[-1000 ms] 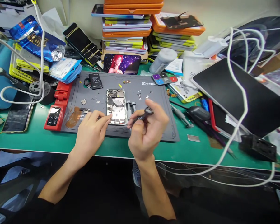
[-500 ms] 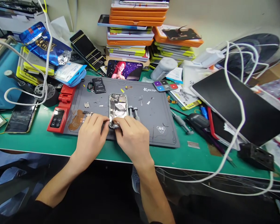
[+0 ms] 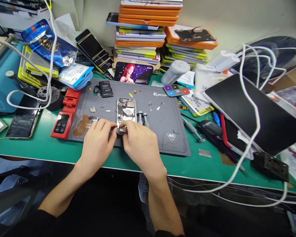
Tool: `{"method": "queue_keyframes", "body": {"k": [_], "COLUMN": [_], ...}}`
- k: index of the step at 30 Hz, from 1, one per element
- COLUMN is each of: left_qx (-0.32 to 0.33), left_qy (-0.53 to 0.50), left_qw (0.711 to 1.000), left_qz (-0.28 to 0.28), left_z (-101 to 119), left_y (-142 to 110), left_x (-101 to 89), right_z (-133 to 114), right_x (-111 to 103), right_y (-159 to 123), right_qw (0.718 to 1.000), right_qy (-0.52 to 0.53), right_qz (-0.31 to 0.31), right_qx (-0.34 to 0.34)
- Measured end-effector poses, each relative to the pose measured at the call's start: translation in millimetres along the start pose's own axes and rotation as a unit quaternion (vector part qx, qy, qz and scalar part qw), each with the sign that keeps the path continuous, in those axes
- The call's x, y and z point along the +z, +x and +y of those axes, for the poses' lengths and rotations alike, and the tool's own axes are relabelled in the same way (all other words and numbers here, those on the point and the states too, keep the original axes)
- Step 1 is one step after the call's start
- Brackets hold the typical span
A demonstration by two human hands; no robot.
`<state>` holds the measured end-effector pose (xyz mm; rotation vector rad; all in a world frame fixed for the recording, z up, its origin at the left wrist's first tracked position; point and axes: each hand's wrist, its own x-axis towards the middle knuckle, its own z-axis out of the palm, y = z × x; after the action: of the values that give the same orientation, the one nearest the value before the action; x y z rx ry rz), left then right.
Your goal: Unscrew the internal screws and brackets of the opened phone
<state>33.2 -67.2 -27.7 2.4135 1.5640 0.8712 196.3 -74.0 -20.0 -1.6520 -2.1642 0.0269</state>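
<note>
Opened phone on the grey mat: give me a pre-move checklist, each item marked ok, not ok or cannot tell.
1. Opened phone lies on the grey mat: ok.
2. Right hand holds the dark tool at the phone's lower end: ok.
3. Tool tip seated: cannot tell, hidden.
4. Left hand empty: cannot tell.
5. Mat free of loose parts: not ok, small pieces lie scattered.

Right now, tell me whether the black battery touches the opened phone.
Apart: the head view shows a strip of grey mat between the black battery and the opened phone.
</note>
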Motion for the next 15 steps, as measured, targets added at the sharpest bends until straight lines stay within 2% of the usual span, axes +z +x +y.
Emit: {"method": "queue_keyframes", "body": {"k": [15], "left_qx": [0.000], "left_qy": [-0.003], "left_qw": [1.000], "left_qz": [-0.004], "left_z": [-0.3], "left_y": [1.4], "left_x": [-0.7], "right_z": [-2.4], "right_x": [2.1], "right_y": [0.8], "right_qw": [1.000], "right_qy": [-0.018], "right_qz": [0.010], "right_qx": [-0.004]}}
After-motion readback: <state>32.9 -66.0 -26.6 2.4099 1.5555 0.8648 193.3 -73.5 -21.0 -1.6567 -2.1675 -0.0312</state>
